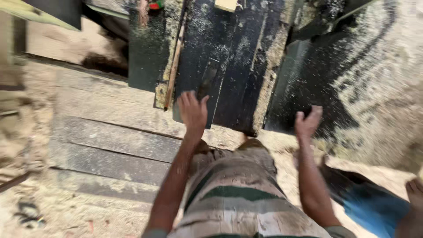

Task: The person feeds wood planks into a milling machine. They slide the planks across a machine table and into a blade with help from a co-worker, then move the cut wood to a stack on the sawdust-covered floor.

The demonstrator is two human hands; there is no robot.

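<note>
My left hand (192, 110) is spread flat, fingers apart, at the near edge of a dark, sawdust-covered machine table (233, 53). It holds nothing. My right hand (308, 122) hangs open over the dark right-hand part of the table (308, 75), fingers loosely curled, with nothing in it. A thin wooden strip (173, 66) lies along the table's left side, just left of my left hand. The picture is blurred by motion.
Grey wooden boards (114, 136) lie on the sawdust-strewn floor at left. A small pale wood block (226, 4) sits at the table's far end. A blue cloth (374, 207) and someone's bare foot (415, 189) show at lower right.
</note>
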